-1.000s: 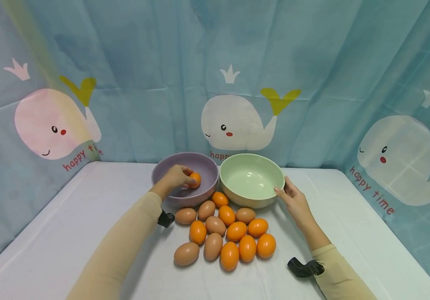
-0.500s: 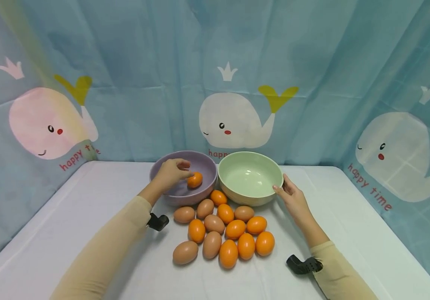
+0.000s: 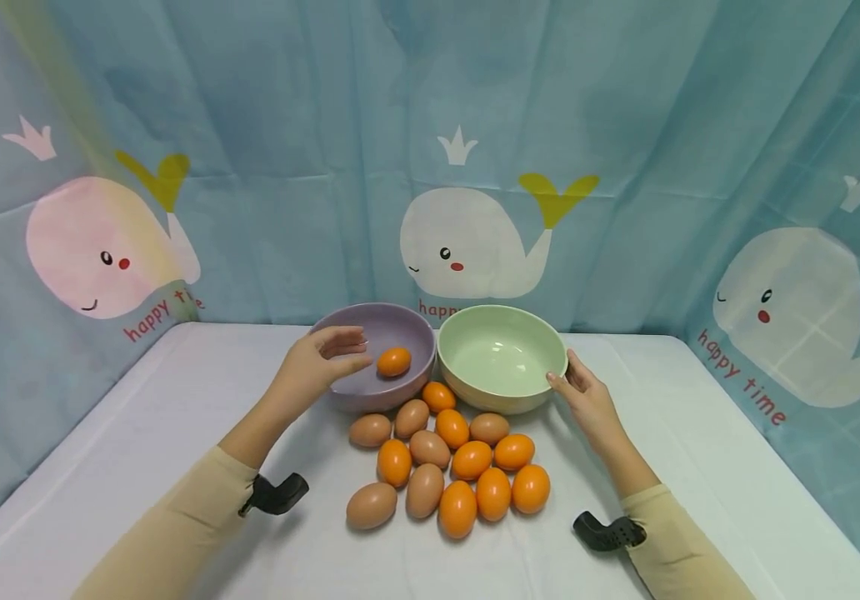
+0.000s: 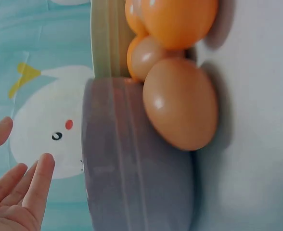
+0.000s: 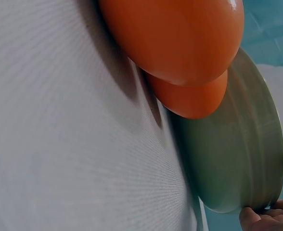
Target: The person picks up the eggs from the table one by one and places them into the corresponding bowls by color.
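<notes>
Off orange egg (image 3: 394, 362) now: left grip (image 3: 313, 367)

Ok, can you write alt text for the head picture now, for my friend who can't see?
A person's left hand hovers at a purple bowl with one orange egg inside, while the right hand grips a green bowl. Nearer the viewer, orange eggs and brown eggs lie on a white table.

The place seems to be a curtained booth: blue curtains (image 3: 310, 225) with printed whales (image 3: 467, 237) hang behind and beside the white worktop (image 3: 182, 408).
</notes>
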